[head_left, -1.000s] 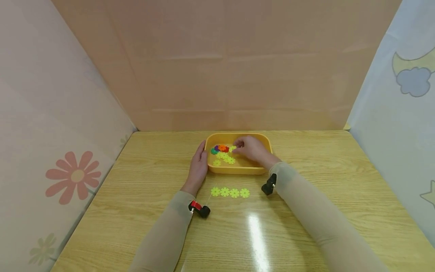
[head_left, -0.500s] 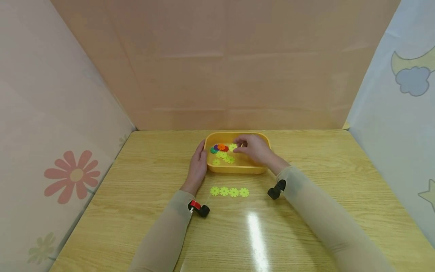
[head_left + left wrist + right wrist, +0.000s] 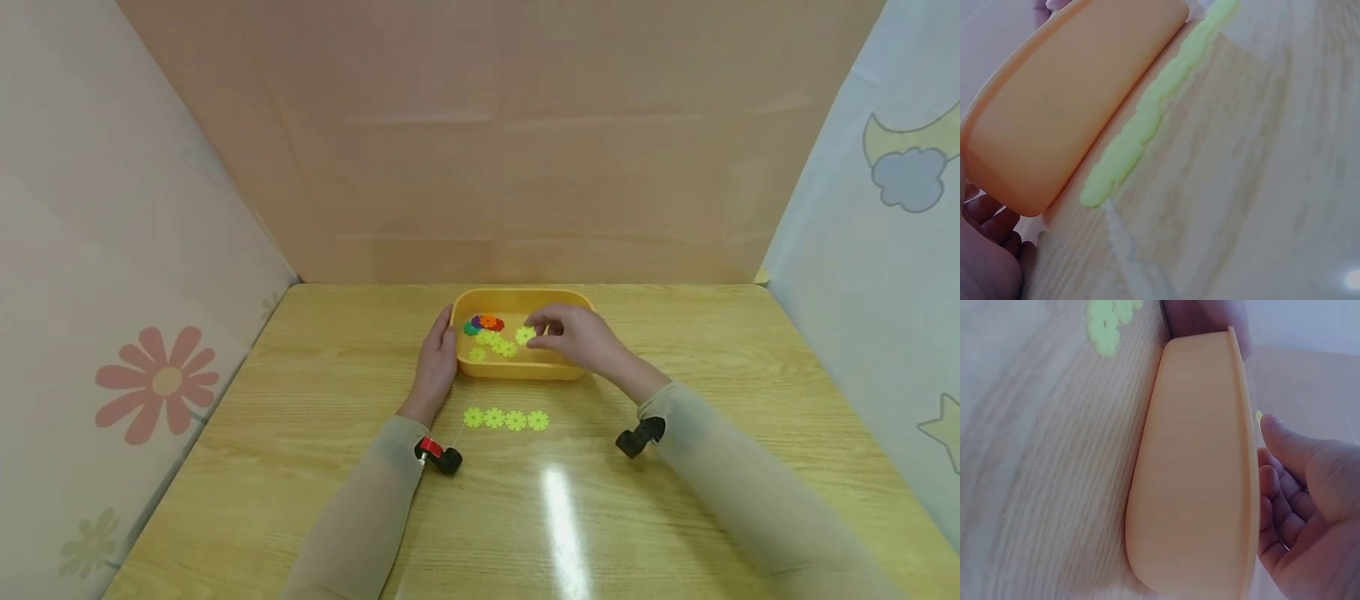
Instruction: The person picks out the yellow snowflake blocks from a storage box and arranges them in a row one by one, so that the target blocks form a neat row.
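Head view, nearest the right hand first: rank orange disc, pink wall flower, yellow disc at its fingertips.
1. Yellow disc: pinched in the right hand.
2. Orange disc: farther left, in the tray.
3. Pink wall flower: far left.

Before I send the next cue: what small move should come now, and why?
I'd probably bring the yellow disc over the near rim of the tray, toward the row of four discs: the right hand pinches it over the tray, and that row, on the table, matches its colour.
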The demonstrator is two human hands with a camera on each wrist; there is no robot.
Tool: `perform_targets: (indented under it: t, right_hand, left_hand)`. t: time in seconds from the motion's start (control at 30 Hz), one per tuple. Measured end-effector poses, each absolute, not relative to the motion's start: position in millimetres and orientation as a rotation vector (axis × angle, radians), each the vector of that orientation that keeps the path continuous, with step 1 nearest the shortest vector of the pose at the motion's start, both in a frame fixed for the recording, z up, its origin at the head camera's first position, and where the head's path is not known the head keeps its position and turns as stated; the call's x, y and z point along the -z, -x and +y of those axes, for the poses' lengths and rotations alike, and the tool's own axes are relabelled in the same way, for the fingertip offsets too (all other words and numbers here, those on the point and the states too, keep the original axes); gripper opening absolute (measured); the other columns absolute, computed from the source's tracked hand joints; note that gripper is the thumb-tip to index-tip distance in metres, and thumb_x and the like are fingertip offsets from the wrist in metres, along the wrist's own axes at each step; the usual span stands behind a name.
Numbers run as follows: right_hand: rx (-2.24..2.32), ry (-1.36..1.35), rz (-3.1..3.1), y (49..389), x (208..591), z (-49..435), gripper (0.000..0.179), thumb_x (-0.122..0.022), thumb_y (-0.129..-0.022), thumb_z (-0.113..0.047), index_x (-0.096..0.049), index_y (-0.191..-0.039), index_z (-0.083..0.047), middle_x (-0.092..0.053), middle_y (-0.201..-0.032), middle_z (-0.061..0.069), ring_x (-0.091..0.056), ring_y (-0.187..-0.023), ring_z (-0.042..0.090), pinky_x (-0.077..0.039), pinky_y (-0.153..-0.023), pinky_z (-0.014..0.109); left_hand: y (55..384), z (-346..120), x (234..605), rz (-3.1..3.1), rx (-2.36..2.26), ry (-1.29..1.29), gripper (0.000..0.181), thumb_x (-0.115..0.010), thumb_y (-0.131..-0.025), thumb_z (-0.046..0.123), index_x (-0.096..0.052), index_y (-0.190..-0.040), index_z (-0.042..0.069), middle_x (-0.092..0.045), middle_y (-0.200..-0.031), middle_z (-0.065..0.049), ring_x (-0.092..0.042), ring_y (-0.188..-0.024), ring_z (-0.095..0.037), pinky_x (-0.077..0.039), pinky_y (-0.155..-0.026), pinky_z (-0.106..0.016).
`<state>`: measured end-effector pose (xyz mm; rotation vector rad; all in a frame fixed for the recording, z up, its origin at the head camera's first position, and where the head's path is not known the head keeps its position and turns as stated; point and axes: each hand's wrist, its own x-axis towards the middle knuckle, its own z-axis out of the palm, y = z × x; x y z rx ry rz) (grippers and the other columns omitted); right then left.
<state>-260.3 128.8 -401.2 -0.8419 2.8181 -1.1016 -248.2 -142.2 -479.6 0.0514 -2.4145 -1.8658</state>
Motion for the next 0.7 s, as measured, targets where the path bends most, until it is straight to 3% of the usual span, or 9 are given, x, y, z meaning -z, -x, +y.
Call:
perform_targets:
  t: [0.7]
  right_hand:
    - [1.138, 0.865, 2.826, 208, 404, 156, 0.026, -0.089, -0.095, -0.018, -0.082, -0.12, -0.014, -0.07, -0.095, -0.008, -0.062, -0.083, 0.016, -0.054, -0.072, 0.031]
  left_hand:
    - [248, -141, 476, -2.423, 1.867, -0.067, 0.06, -0.034, -0.119, 0.042, -0.03, -0.177, 0.024, -0.03, -0.18, 0.002, -0.024, -0.167, -0.022, -0.022, -0.135, -0.047]
